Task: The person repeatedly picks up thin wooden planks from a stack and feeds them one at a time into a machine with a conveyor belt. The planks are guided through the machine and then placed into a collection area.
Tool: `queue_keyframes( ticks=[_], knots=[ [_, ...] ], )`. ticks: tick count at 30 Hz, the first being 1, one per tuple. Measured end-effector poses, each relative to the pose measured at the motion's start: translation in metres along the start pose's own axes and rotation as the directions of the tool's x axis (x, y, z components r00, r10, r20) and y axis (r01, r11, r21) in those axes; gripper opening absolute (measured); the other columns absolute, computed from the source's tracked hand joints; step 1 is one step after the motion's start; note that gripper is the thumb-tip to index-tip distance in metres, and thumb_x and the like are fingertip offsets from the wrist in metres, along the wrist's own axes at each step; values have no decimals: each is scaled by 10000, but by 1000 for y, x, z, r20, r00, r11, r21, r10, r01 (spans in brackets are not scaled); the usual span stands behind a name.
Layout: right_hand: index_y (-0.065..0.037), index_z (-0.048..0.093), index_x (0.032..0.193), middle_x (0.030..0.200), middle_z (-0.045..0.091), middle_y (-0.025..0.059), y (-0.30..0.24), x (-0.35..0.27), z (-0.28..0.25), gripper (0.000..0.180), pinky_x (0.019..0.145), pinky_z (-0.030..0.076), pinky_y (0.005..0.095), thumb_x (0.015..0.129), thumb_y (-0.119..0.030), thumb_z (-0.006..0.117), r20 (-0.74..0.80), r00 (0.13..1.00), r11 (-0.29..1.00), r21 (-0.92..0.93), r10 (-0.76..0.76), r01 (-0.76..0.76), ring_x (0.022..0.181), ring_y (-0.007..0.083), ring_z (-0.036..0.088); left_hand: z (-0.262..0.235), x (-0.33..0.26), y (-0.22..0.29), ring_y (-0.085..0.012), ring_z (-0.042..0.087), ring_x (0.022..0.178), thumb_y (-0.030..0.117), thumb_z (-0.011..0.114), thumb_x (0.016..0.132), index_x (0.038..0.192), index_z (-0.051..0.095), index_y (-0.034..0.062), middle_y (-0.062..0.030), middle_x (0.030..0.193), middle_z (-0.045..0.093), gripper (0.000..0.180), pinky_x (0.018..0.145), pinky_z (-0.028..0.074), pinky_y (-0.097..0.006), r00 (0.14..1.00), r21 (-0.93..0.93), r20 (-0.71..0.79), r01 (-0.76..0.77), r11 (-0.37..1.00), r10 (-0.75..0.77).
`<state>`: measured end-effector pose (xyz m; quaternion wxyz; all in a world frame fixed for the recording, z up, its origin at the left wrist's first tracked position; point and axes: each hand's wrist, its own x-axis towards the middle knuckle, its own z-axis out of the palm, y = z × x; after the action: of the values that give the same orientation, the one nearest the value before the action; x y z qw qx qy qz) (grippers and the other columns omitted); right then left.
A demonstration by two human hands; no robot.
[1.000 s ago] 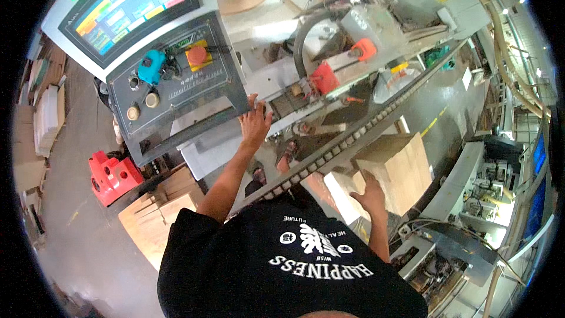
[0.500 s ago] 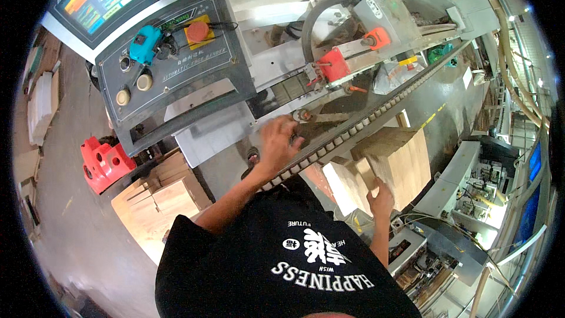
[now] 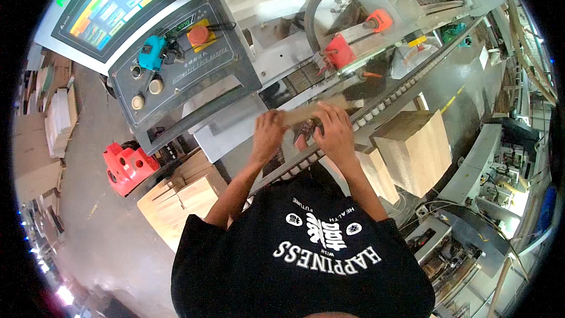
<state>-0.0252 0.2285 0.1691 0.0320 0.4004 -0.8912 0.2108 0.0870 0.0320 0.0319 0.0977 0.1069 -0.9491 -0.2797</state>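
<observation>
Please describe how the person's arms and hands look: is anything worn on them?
Both forearms are bare up to the short sleeves of a black T-shirt with white print on it. The left hand and the right hand wear no gloves. No watch, ring or bracelet can be seen, though the picture is too small and blurred at the hands to be sure.

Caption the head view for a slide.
Both hands, left and right, grip a flat brown piece at a machine's roller rail.

We stand in a factory packaging line; above our fingers (image 3: 329, 119) sits a machine control panel (image 3: 176, 53) with screen (image 3: 120, 3); stacked brown paper bags (image 3: 412, 147) rest right of them.
</observation>
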Motion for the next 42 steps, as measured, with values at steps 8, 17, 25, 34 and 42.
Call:
queue_keyframes(
  ticks=[8, 17, 25, 34, 42],
  knots=[
    [-33, 591, 1363, 1399, 620, 152, 28, 8, 109, 528, 1111, 482, 439, 905, -225, 771, 388, 879, 573, 667, 277, -476, 1302, 328, 605, -17, -2, -63, -336, 492, 1302, 303, 835, 890, 1397, 608, 142, -109, 1337, 578, 579, 1153, 284, -556, 954, 162, -279, 162, 973, -113],
    [-159, 502, 1588, 1801, -15, 158, -17, 69, 169, 731, 1312, 193, 426, 964, -412, 786, 514, 816, -272, 851, 263, -448, 1665, 262, 74, -3, 25, -85, -372, 451, 1346, 462, 852, 850, 1418, 588, 182, -132, 1397, 552, 686, 1177, 235, -580, 869, 171, -437, 335, 927, -233],
    [-195, 528, 1568, 1763, -246, 242, -24, 64, 184, 704, 1322, 63, 419, 947, -394, 792, 452, 847, -300, 879, 280, -370, 1676, 278, -94, -28, -21, -133, -439, 388, 1402, 584, 774, 900, 1412, 591, 127, -228, 1444, 518, 709, 1202, 200, -615, 888, 226, -349, 389, 893, -299],
    [-171, 615, 1462, 1772, -165, 283, 17, 70, 188, 529, 1319, 108, 416, 974, -334, 738, 406, 841, -303, 902, 358, -307, 1676, 319, -9, -9, 11, -109, -476, 279, 1560, 495, 783, 939, 1543, 509, 33, -245, 1656, 388, 808, 1243, 143, -670, 899, 160, -152, 433, 887, -411],
    [-136, 683, 1305, 1379, 594, 43, 74, 89, 179, 409, 1224, 323, 391, 1008, -415, 709, 300, 823, -180, 953, 482, -242, 1393, 198, 468, 21, 68, -54, -424, 255, 1579, 409, 819, 916, 1537, 467, 137, -146, 1728, 287, 764, 1170, 213, -679, 930, 142, -244, 315, 938, -275]
  ],
)
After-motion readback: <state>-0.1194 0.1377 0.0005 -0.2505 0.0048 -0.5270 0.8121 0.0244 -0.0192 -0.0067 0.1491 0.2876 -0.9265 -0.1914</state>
